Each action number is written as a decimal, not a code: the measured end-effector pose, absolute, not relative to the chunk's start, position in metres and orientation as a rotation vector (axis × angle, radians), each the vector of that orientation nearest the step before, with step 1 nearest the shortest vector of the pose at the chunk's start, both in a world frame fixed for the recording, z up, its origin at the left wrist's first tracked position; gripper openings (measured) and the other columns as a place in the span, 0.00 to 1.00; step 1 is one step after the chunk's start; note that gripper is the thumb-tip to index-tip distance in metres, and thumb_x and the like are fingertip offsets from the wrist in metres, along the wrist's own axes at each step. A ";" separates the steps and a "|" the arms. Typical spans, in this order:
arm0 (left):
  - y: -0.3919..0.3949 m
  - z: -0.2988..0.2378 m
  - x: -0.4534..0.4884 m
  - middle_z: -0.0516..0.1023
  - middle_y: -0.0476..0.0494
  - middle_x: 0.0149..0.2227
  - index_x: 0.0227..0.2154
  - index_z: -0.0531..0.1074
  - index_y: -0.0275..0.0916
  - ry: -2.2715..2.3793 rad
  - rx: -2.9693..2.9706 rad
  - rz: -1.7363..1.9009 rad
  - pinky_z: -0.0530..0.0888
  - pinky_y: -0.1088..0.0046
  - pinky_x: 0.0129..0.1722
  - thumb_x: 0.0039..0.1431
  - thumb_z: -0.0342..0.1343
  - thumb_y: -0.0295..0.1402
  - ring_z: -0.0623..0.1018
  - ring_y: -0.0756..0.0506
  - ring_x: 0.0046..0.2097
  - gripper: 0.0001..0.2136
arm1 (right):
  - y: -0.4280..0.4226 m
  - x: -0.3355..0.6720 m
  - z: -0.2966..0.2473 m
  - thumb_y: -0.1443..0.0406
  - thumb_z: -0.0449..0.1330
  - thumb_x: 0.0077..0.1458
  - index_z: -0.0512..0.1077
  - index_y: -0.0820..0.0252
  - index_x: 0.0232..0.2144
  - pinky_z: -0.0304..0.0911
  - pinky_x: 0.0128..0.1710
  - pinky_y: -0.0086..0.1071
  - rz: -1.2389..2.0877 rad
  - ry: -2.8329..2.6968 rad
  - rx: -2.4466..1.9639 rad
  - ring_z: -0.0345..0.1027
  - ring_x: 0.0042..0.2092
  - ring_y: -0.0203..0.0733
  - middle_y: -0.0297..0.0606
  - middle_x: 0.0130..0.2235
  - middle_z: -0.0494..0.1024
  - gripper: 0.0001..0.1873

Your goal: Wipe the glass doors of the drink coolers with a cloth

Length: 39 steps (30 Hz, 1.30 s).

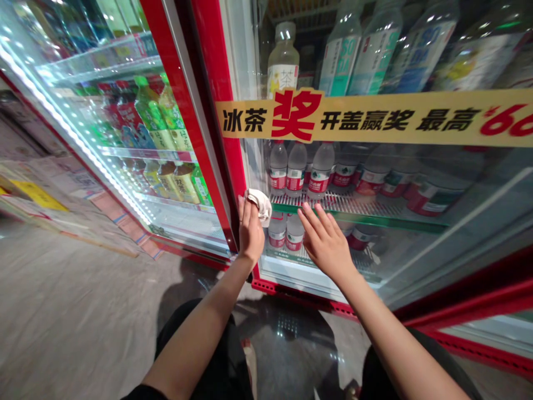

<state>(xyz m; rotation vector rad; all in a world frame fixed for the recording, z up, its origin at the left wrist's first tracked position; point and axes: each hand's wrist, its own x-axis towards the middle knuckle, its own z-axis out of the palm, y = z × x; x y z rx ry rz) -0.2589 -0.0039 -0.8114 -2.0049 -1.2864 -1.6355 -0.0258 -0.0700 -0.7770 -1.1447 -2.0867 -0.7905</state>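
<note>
My left hand (251, 230) presses a crumpled white cloth (260, 206) against the red frame (230, 116) and the glass edge of a drinks fridge. The cloth pokes out past the fingertips on the right. My right hand (326, 239) is at the glass door (408, 244), fingers stretched and holding nothing; whether it touches the glass I cannot tell. Behind the glass stand water bottles (321, 169) with red and white labels, on a shelf (375, 214) with a green edge. A yellow banner (375, 119) with black and red characters runs across the door above both hands.
To the left is another lit fridge section (175, 183) with bottles on several shelves. Stacked cartons (50, 194) stand at far left. Grey floor (95, 311) lies below, with my knees close to the fridge's red base (303, 298). Taller bottles (339, 50) fill the upper shelf.
</note>
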 end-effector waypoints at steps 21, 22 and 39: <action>-0.006 -0.815 -0.245 0.72 0.38 0.71 0.68 0.70 0.41 -1.088 -2.141 -1.273 0.62 0.60 0.78 0.73 0.46 0.21 0.63 0.44 0.77 0.25 | -0.079 -0.003 -0.780 0.71 0.54 0.68 0.35 0.55 0.81 0.57 0.76 0.46 -0.846 -2.051 -1.108 0.58 0.76 0.51 0.42 0.76 0.59 0.48; -0.005 -0.810 -0.245 0.72 0.39 0.72 0.69 0.70 0.42 -1.066 -2.145 -1.283 0.62 0.61 0.78 0.73 0.45 0.21 0.63 0.44 0.77 0.26 | -0.079 -0.002 -0.780 0.71 0.54 0.68 0.35 0.55 0.81 0.57 0.76 0.46 -0.852 -2.048 -1.114 0.58 0.76 0.51 0.41 0.76 0.59 0.48; -0.015 -0.796 -0.217 0.70 0.42 0.73 0.73 0.65 0.43 -1.039 -2.193 -1.290 0.61 0.62 0.78 0.73 0.46 0.21 0.59 0.45 0.78 0.28 | -0.087 0.018 -0.785 0.73 0.55 0.65 0.38 0.55 0.81 0.59 0.75 0.46 -0.894 -2.023 -1.151 0.60 0.75 0.51 0.41 0.76 0.62 0.49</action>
